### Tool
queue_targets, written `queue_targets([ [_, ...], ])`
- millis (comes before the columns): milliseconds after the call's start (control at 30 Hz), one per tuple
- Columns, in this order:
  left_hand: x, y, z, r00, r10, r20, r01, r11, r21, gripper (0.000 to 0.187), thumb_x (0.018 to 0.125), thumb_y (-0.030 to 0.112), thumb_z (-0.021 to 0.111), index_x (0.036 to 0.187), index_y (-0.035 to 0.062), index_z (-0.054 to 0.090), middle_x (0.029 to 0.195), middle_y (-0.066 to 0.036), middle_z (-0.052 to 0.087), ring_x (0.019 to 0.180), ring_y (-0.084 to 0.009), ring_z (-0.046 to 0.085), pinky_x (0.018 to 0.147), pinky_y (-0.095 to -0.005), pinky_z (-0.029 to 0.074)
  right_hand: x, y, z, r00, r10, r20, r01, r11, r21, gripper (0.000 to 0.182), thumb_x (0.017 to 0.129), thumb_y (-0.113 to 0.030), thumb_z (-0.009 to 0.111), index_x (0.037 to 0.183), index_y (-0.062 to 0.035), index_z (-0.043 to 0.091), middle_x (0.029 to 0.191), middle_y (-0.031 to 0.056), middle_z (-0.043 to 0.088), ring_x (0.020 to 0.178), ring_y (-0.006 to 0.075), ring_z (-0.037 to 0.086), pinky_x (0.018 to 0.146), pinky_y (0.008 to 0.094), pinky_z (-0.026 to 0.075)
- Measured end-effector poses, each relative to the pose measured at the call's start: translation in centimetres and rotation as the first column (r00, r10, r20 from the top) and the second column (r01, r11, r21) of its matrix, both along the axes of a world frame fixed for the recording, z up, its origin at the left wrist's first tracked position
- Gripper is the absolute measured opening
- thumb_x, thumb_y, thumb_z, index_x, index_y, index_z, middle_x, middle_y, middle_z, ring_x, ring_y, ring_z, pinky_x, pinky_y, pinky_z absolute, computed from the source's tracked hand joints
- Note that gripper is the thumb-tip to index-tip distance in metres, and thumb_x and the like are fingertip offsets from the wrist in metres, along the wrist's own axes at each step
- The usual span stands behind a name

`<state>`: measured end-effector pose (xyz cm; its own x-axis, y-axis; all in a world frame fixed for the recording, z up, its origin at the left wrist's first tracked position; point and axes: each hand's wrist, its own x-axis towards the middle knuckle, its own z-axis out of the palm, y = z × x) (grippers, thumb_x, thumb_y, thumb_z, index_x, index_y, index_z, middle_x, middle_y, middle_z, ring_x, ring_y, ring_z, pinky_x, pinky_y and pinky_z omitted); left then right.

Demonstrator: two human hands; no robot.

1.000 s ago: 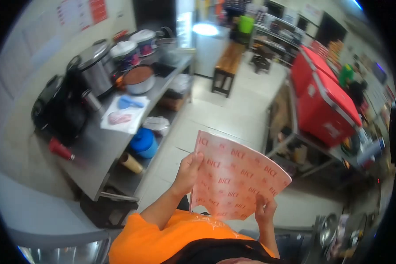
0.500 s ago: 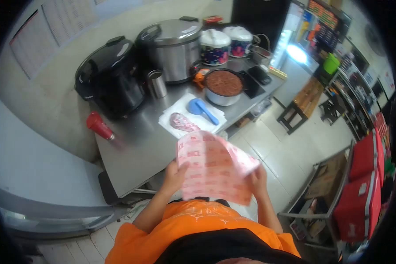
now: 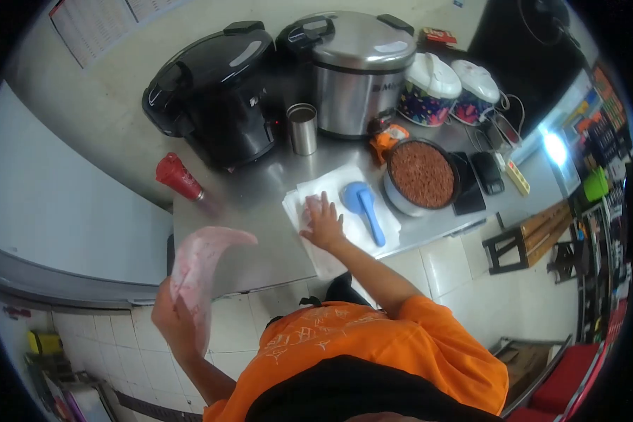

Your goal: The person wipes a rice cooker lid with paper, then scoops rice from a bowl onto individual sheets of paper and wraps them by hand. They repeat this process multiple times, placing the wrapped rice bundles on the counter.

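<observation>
My left hand (image 3: pixel 172 320) is closed on a pink printed sheet (image 3: pixel 197 274), which hangs curled over the counter's front edge. On a stack of white paper (image 3: pixel 337 183), my right hand (image 3: pixel 323 228) lies with fingers spread on a small pink-and-white bundle (image 3: pixel 314 205), partly hidden by the fingers. A blue scoop (image 3: pixel 360 200) rests on the same paper, just right of that hand. Beside the stack is a round pot (image 3: pixel 422 176) filled with reddish-brown grains.
Two large cookers, black (image 3: pixel 225 105) and steel (image 3: pixel 359 91), stand at the back of the metal counter (image 3: pixel 250 232). Nearby are a steel cup (image 3: pixel 303 130), a red tumbler (image 3: pixel 179 177), an orange packet (image 3: pixel 389 141) and two patterned cookers (image 3: pixel 429 91). A wooden bench (image 3: pixel 534 239) stands right.
The sheet, earlier spread between both hands, has moved left in my left hand. My right hand has let go of it and reached forward onto the bundle. The view has shifted.
</observation>
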<state>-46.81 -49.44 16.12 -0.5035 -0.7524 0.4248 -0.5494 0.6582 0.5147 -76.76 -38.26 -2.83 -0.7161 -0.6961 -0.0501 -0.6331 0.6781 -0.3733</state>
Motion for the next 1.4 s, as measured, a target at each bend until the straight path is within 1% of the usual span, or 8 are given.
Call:
queue_targets([
  [267,-7.3,3.7,1.4,0.954,0.196,-0.227,-0.109,0.932,0.345,0.021,0.087,0.005,0.045,0.1,-0.0042,0.058,0.084,-0.011,0.063,0.079,-0.0157,0.057,0.07,-0.0305,0.045,-8.2,0.3,-5.1,0.916,0.4,0.024,-0.386,0.897,-0.214,0.055,0.069,-0.026,0.068,0.12,-0.0154,0.051,0.129,0.0127,0.045,0.121,0.0332,0.042,0.088,0.0463,0.043],
  [400,-12.2,3.5,0.4,0.864,0.174,-0.472,0.073,0.885,0.46,0.028,0.087,0.013,0.052,0.104,-0.0081,0.057,0.095,-0.01,0.061,0.085,-0.016,0.055,0.078,-0.03,0.044,-11.5,3.1,-1.6,0.365,0.282,0.887,0.298,0.867,-0.399,0.052,0.077,-0.016,0.062,0.126,-0.0126,0.048,0.108,0.0094,0.057,0.098,0.0184,0.056,0.078,0.0306,0.046],
  [600,-15.3,1.1,-1.3,0.806,0.368,-0.464,0.078,0.711,0.699,0.029,0.086,0.013,0.053,0.108,-0.0058,0.057,0.099,-0.01,0.061,0.086,-0.0168,0.057,0.08,-0.0298,0.045,-14.7,7.9,4.5,0.291,0.36,0.886,0.437,0.774,-0.458,0.051,0.081,-0.005,0.051,0.131,-0.0086,0.043,0.112,0.0092,0.056,0.096,0.0152,0.055,0.08,0.0279,0.046],
  [800,-8.4,-6.2,-20.8,0.927,0.268,-0.262,0.076,0.551,0.831,0.037,0.086,0.022,0.054,0.11,-0.0053,0.056,0.103,-0.014,0.06,0.085,-0.0197,0.061,0.072,-0.0325,0.051,-13.2,4.0,5.9,0.482,0.402,0.779,0.272,0.776,-0.569,0.052,0.08,-0.006,0.058,0.13,-0.0094,0.045,0.107,0.0069,0.054,0.089,0.0113,0.053,0.078,0.0244,0.045],
  [833,-5.5,-8.5,-27.4,0.917,0.038,0.396,-0.175,0.933,0.315,0.035,0.086,0.022,0.053,0.11,-0.0037,0.058,0.099,-0.012,0.062,0.08,-0.019,0.061,0.069,-0.0317,0.051,-12.4,2.9,5.7,0.496,0.418,0.761,0.238,0.778,-0.582,0.053,0.078,-0.006,0.061,0.129,-0.0115,0.047,0.119,0.0101,0.049,0.103,0.0169,0.051,0.087,0.0268,0.043],
  [933,-8.1,-6.7,-23.3,0.94,0.34,0.026,-0.195,0.476,0.858,0.034,0.086,0.02,0.053,0.112,-0.0016,0.058,0.096,-0.011,0.063,0.081,-0.0188,0.061,0.072,-0.0306,0.05,-8.7,-0.8,5.5,0.716,0.582,0.386,-0.129,0.653,-0.746,0.057,0.074,-0.007,0.064,0.128,-0.0123,0.047,0.128,0.0137,0.044,0.118,0.0252,0.044,0.097,0.0338,0.039],
  [1167,-7.1,-12.4,-27.2,0.977,0.134,-0.165,0.056,0.587,0.807,0.036,0.083,0.008,0.051,0.117,-0.0026,0.053,0.106,-0.014,0.061,0.097,-0.0232,0.058,0.082,-0.0354,0.046,2.4,-7.5,0.8,0.68,0.728,0.086,-0.591,0.614,-0.523,0.062,0.07,-0.014,0.068,0.128,-0.0094,0.046,0.139,0.0161,0.034,0.128,0.0359,0.034,0.107,0.0444,0.027],
  [1400,-13.2,-8.4,-17.2,0.993,0.102,0.058,-0.101,0.995,-0.012,0.047,0.079,0.012,0.065,0.121,-0.0019,0.049,0.117,-0.019,0.054,0.108,-0.0361,0.051,0.093,-0.0412,0.04,0.9,-3.8,1.1,0.813,0.582,-0.02,-0.56,0.774,-0.296,0.059,0.075,-0.021,0.067,0.127,-0.0058,0.045,0.135,0.0183,0.039,0.124,0.0363,0.038,0.104,0.0476,0.029],
])
